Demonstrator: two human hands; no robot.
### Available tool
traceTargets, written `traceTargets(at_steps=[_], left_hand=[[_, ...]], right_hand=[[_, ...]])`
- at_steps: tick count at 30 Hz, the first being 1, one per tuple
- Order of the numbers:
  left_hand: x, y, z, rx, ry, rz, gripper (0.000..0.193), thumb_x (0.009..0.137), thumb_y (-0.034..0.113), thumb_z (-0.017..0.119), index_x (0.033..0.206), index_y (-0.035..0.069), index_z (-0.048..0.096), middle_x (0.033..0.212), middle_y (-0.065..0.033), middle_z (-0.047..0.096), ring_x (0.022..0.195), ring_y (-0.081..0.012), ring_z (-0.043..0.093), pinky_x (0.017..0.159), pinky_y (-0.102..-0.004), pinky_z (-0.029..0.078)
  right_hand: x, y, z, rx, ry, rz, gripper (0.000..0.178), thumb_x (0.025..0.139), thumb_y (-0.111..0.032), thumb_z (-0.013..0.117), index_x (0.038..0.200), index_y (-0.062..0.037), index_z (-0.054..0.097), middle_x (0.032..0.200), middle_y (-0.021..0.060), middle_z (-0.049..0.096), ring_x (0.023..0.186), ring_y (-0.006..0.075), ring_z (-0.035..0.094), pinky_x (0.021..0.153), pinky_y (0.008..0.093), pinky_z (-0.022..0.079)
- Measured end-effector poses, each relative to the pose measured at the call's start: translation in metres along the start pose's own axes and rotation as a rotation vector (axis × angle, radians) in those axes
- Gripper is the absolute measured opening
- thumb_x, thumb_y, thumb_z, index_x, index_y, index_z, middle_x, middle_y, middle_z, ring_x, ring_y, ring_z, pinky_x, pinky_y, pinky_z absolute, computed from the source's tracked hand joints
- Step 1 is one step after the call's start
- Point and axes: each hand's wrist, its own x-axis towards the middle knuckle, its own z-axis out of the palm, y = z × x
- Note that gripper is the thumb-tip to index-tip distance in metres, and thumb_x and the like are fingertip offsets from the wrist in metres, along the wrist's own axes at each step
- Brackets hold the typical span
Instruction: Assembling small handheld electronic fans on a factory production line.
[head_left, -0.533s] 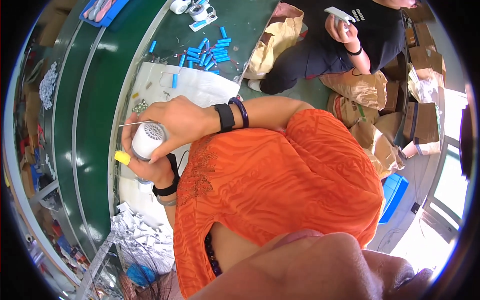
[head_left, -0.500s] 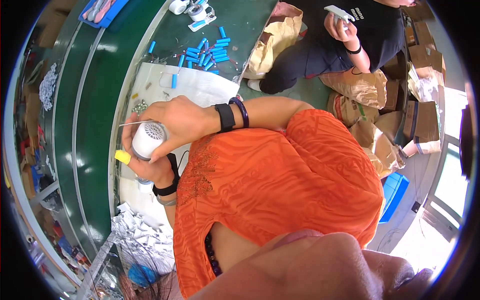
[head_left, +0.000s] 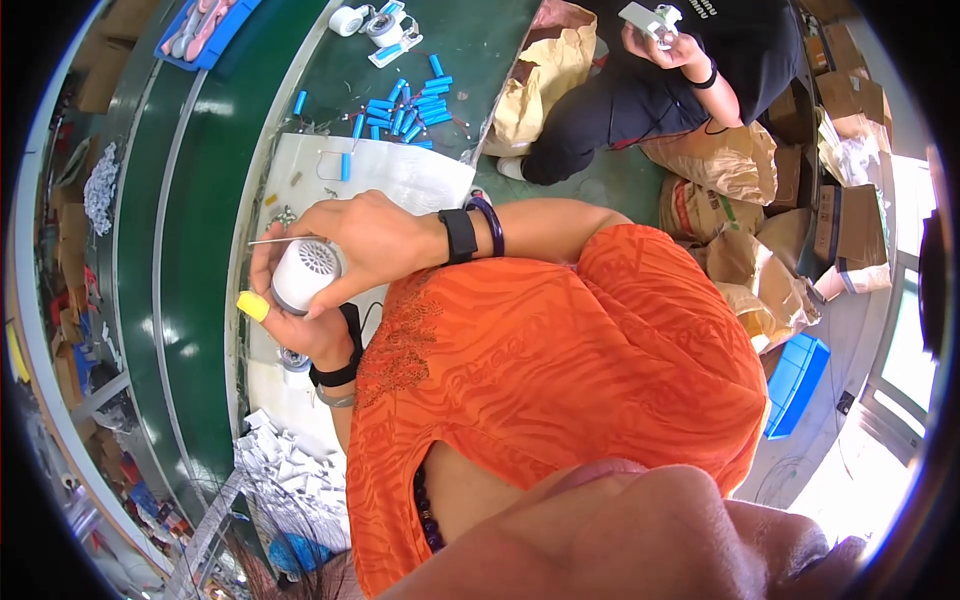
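Observation:
A white rounded housing with a slotted grille [head_left: 296,276] and a grey band at its base is held between my hands. My left hand [head_left: 312,335], a yellow cover on its thumb, is closed around the housing from below and the far side. Over the top curls my right hand [head_left: 375,235], its thumb pressed against the housing's near side. A thin metal rod [head_left: 268,241] sticks out from under the right fingers, across the top of the housing; its other end is hidden. Next to my left wrist a similar white part [head_left: 293,362] rests on the bench.
Blue cylindrical cells with wires [head_left: 405,110] lie on the green bench beyond a white sheet [head_left: 400,165]. White pieces [head_left: 290,470] are heaped at lower left, and a blue bin [head_left: 205,30] stands upper left. A co-worker's hand [head_left: 665,48] holds a white part near paper sacks [head_left: 715,165].
The whole view has shifted slightly. My hands keep nearly the same hold on the housing and rod. The co-worker's hand has moved a little up and left, turning the white part.

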Motion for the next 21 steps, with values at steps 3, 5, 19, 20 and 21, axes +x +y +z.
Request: traceTargets(at_steps=[3,5,19,20,21], left_hand=[[-0.002,0.0,0.003,-0.06,0.025,-0.036,0.063,0.1,0.046,0.02,0.123,-0.003,0.05,0.126,-0.019,0.052,0.114,-0.0273,0.053,0.097,-0.0403,0.045],[-0.005,-0.003,0.002,-0.081,0.017,-0.034,0.058,0.1,0.043,0.023,0.123,-0.003,0.05,0.125,-0.0186,0.053,0.113,-0.0271,0.053,0.097,-0.0398,0.045],[-0.002,-0.013,-0.007,0.584,-0.035,0.205,0.028,0.096,0.017,0.045,0.113,-0.004,0.053,0.109,-0.0138,0.058,0.101,-0.0233,0.058,0.086,-0.0347,0.05],[0.0,-0.014,-0.009,0.266,0.057,0.035,0.032,0.098,0.023,0.042,0.112,-0.003,0.054,0.109,-0.0138,0.058,0.099,-0.0237,0.059,0.085,-0.0351,0.051],[0.002,-0.014,-0.012,-0.055,0.148,-0.131,0.037,0.1,0.029,0.038,0.11,-0.002,0.054,0.109,-0.0138,0.059,0.098,-0.0241,0.059,0.083,-0.0354,0.052]], right_hand=[[-0.001,0.0,-0.001,0.019,0.046,0.009,0.077,0.06,-0.059,0.079,0.109,-0.0031,0.061,0.101,0.0122,0.065,0.088,0.0301,0.065,0.071,0.0362,0.053],[-0.001,0.0,0.0,0.039,0.056,0.016,0.077,0.06,-0.059,0.079,0.108,-0.0026,0.061,0.099,0.0131,0.065,0.086,0.0308,0.065,0.071,0.0361,0.053],[-0.002,0.013,0.0,-0.028,-0.066,0.035,0.067,0.074,-0.061,0.068,0.108,-0.0036,0.06,0.093,0.0155,0.065,0.081,0.0344,0.064,0.067,0.0401,0.051],[-0.003,0.012,-0.002,0.003,-0.065,0.045,0.059,0.08,-0.057,0.063,0.107,-0.0047,0.06,0.089,0.0155,0.065,0.078,0.0346,0.064,0.066,0.0408,0.05],[-0.003,0.012,-0.004,0.033,-0.064,0.055,0.051,0.085,-0.053,0.059,0.107,-0.0058,0.059,0.085,0.0155,0.066,0.076,0.0348,0.064,0.065,0.0416,0.05]])
